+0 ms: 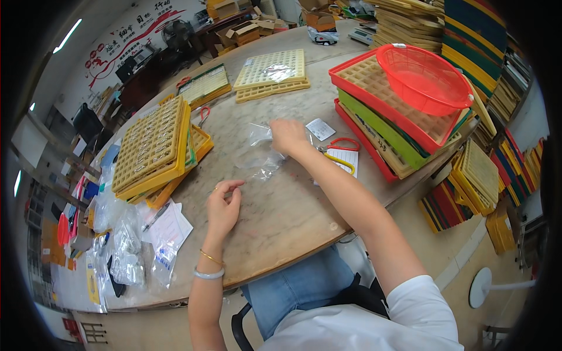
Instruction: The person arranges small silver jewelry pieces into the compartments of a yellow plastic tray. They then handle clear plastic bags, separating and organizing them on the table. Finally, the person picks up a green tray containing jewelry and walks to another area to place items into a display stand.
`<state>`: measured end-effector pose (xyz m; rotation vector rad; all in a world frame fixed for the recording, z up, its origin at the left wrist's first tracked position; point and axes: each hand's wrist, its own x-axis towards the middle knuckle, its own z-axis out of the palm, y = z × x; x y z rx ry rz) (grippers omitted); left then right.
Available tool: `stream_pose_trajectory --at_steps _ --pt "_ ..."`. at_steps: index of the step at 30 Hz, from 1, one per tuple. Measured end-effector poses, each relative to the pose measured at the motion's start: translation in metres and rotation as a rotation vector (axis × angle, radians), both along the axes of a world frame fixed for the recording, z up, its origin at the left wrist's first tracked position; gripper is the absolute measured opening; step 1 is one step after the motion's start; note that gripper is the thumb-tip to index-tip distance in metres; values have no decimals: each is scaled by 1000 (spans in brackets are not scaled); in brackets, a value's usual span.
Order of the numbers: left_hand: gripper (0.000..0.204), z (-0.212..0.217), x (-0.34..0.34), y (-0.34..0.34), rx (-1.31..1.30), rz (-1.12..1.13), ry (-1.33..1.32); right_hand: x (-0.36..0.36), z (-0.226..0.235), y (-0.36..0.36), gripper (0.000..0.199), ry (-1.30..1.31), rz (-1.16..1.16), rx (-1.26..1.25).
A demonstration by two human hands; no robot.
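Note:
Out over the middle of the table, my right hand (287,138) is closed, its fingertips pressed to a clear plastic bag (260,136) that sticks out on its left. Another piece of clear plastic (268,166) lies just below that hand. My left hand (224,203) rests above the table nearer to me, fingers loosely bent and thumb apart, with nothing in it. Right of my right hand are a small white label card (321,129), scissors with red handles (344,144) and a yellow-handled pair (341,164) lying on a white paper (345,157).
At left stands a stack of yellow gridded trays (149,143) holding small pieces. Plastic bags (126,248) and papers (170,228) lie below it. On the right, stacked trays (380,126) carry a red basket (424,82). Cream gridded trays (271,73) lie at the back.

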<state>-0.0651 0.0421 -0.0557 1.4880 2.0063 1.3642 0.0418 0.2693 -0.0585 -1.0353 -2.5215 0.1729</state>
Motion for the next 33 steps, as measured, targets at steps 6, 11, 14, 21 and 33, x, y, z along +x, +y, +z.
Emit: stream_pose_trajectory --at_steps 6,11,14,21,33 --pt "18 -4 2 3 11 5 -21 -7 -1 -10 18 -8 169 50" --pt "31 -9 2 2 81 11 -63 -12 1 -17 20 -85 52 -76" --pt "67 -22 0 -1 63 -73 -310 -14 -1 -23 21 -77 71 -54" --pt "80 3 17 -6 159 -321 -1176 -18 26 -81 31 503 369 -618" --pt "36 3 1 -14 382 -211 -1441 -17 33 -139 69 -68 687 143"
